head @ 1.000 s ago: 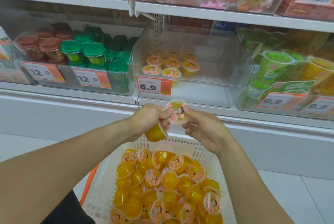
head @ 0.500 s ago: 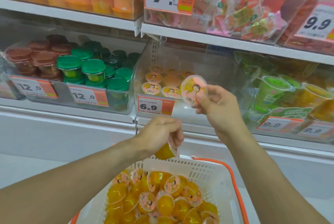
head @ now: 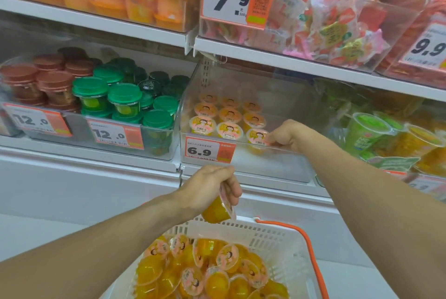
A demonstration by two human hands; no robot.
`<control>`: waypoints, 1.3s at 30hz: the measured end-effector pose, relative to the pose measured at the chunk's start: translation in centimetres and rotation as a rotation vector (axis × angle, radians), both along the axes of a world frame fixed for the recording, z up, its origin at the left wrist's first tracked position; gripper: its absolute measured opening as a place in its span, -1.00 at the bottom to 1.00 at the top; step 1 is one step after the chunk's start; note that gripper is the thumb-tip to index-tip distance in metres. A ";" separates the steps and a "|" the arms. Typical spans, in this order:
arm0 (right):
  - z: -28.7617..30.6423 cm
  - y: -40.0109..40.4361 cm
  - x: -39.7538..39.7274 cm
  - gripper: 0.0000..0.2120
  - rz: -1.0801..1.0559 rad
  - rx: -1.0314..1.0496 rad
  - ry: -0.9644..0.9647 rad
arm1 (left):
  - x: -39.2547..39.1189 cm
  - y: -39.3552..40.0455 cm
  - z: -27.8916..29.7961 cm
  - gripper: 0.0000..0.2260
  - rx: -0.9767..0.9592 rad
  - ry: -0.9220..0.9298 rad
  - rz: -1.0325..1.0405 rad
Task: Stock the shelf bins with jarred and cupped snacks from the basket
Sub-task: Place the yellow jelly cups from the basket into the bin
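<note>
Several orange jelly cups with pink cartoon lids (head: 212,272) fill the white basket (head: 270,232) at the bottom. Above the basket's far rim, my left hand (head: 212,185) grips one jelly cup (head: 217,213), tilted with its lid to the right. My right hand (head: 287,134) reaches over the front wall of the clear shelf bin (head: 277,166) tagged 6.9. Its curled fingers pinch another jelly cup (head: 256,138) at the right end of the front row. Rows of the same cups (head: 229,115) stand upright in the bin's left part.
Left of this bin stands a bin of green-lidded jars (head: 125,96) and brown-lidded jars (head: 48,79) tagged 12.0. Green and yellow cups (head: 369,130) fill the bin on the right. The shelf above (head: 289,60) overhangs with bagged sweets. The basket has an orange handle (head: 311,250).
My right hand has carried its cup from in front of the shelf down into the 6.9 bin, beside the front row. My left hand still holds its cup over the basket.
</note>
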State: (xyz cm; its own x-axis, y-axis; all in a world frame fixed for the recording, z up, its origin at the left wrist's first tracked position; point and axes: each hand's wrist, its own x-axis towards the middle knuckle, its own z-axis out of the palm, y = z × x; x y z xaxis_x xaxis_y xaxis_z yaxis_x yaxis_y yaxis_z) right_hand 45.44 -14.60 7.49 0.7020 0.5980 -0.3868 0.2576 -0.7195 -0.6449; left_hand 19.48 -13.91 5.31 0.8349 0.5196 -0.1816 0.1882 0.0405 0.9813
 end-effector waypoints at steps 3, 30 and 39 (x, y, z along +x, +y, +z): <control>-0.2 0.1 0.3 -0.70 -0.018 0.035 0.051 | 0.0 0.2 0.1 -0.56 -0.019 -0.003 0.002; 2.6 -8.2 -11.6 -0.66 0.399 0.241 0.353 | -1.1 0.2 0.8 -0.91 0.737 -0.173 0.212; 1.9 -8.6 -12.7 -0.91 0.196 0.609 0.642 | -0.7 0.1 1.2 -0.74 0.962 -0.317 0.239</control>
